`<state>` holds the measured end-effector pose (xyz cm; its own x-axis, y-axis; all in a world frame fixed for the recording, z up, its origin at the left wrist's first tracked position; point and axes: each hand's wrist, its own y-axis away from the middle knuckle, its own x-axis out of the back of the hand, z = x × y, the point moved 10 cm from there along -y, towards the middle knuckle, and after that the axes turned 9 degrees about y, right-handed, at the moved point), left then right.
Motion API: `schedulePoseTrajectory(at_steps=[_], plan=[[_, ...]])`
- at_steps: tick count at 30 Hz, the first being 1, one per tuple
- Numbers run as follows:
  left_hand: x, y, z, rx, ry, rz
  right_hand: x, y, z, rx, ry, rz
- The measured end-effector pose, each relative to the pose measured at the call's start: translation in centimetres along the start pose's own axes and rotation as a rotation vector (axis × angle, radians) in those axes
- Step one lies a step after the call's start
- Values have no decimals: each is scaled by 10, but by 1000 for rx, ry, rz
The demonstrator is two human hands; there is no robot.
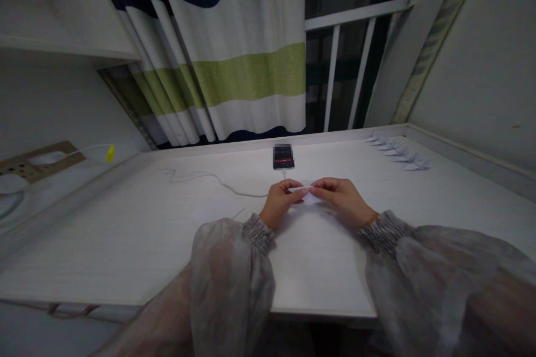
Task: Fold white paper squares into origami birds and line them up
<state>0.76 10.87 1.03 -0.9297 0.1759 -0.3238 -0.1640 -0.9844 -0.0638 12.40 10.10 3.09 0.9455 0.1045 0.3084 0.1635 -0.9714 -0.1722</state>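
Between my two hands, a little above the white desk [209, 234], is a small piece of folded white paper [310, 197]. My left hand [281, 201] pinches its left side between thumb and fingers, and a ring shows on one finger. From the other side my right hand [343, 198] pinches the paper, its thumb close to the left thumb. Part of the paper is hidden behind the fingers, so its exact folded shape is hard to make out. Both wrists are in gathered grey sleeves.
A phone [283, 157] lies just beyond my hands, with a white cable [218, 179] trailing left. Several folded white paper pieces [397, 152] stand in a row at the back right. A curtain [251, 67] hangs behind the desk; a power strip [37, 162] is at the left wall.
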Motion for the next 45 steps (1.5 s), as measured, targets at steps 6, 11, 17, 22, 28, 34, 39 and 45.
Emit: schedulePoseTrajectory(at_steps=[6, 11, 17, 22, 28, 34, 39, 45], plan=[[0, 0, 3, -32, -19, 9, 3, 2, -5, 25, 109, 21], [-4, 1, 4, -27, -34, -5, 5, 2, -8, 54, 81, 57], [-3, 1, 3, -12, -13, 22, 1, 1, -6, 35, 11, 22], [6, -1, 4, -39, 19, 75, 4, -1, -12, 120, 62, 25], [9, -3, 9, -102, 13, 84, 1, -3, -6, 89, 31, -6], [8, -2, 8, -99, 23, 77, 3, 0, -12, 91, 94, 16], [7, -1, 7, -82, 44, 77, 9, 0, -18, 139, 193, 77], [5, 0, 6, -60, 69, 74, 14, 2, -22, 147, 237, 133]])
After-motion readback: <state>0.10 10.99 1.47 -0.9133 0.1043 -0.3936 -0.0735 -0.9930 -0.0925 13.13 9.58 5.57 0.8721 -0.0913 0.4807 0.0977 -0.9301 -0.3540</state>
